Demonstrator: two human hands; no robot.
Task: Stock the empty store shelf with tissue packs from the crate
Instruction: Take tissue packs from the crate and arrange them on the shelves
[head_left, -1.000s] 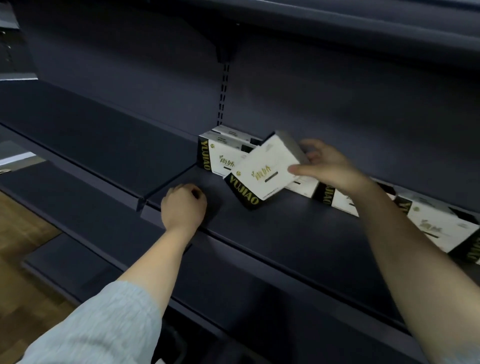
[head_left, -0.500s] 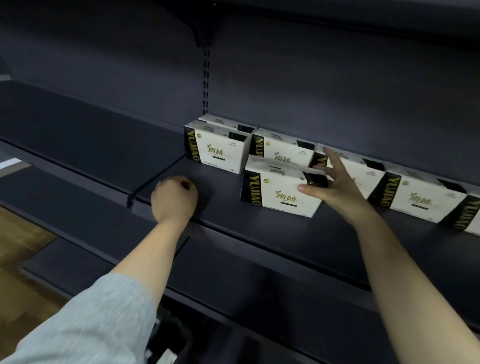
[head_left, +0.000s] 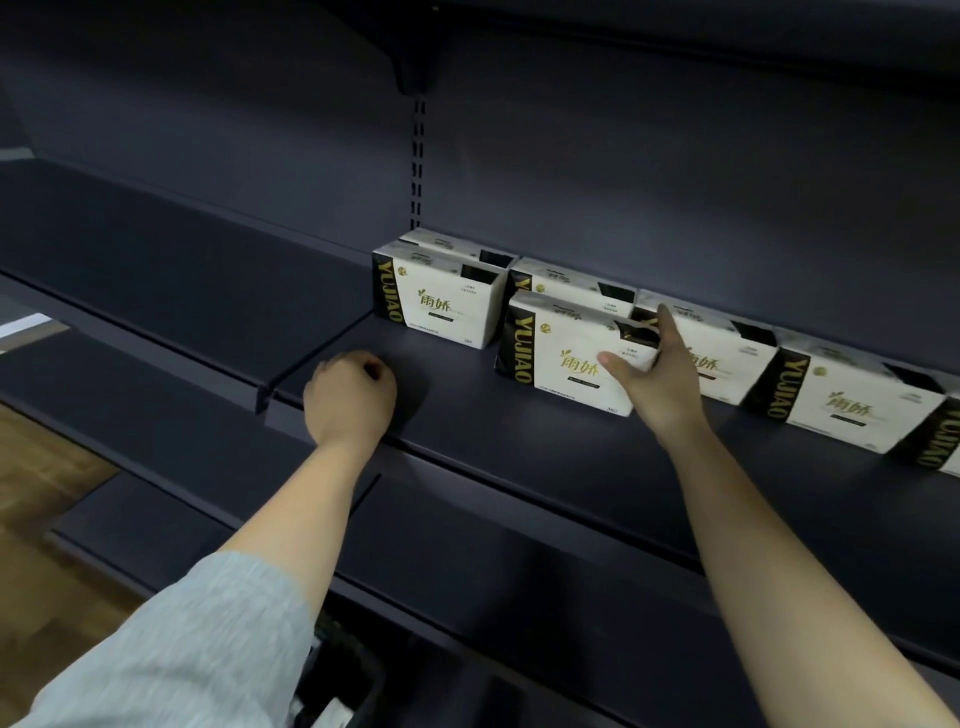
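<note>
- The back wall (head_left: 675, 171) behind the shelves is dark blue-grey metal.
- A strip with little slots (head_left: 417, 166) runs up the back wall to a bracket (head_left: 410, 78).
- Another dark board (head_left: 675, 31) hangs across the top.
- The floor (head_left: 47, 499) at the low left is brown wood.
- The light is dim, with one pale patch (head_left: 26, 325) at the far left.

White-and-black tissue packs (head_left: 563, 358) stand upright on the dark shelf (head_left: 519, 441).
</note>
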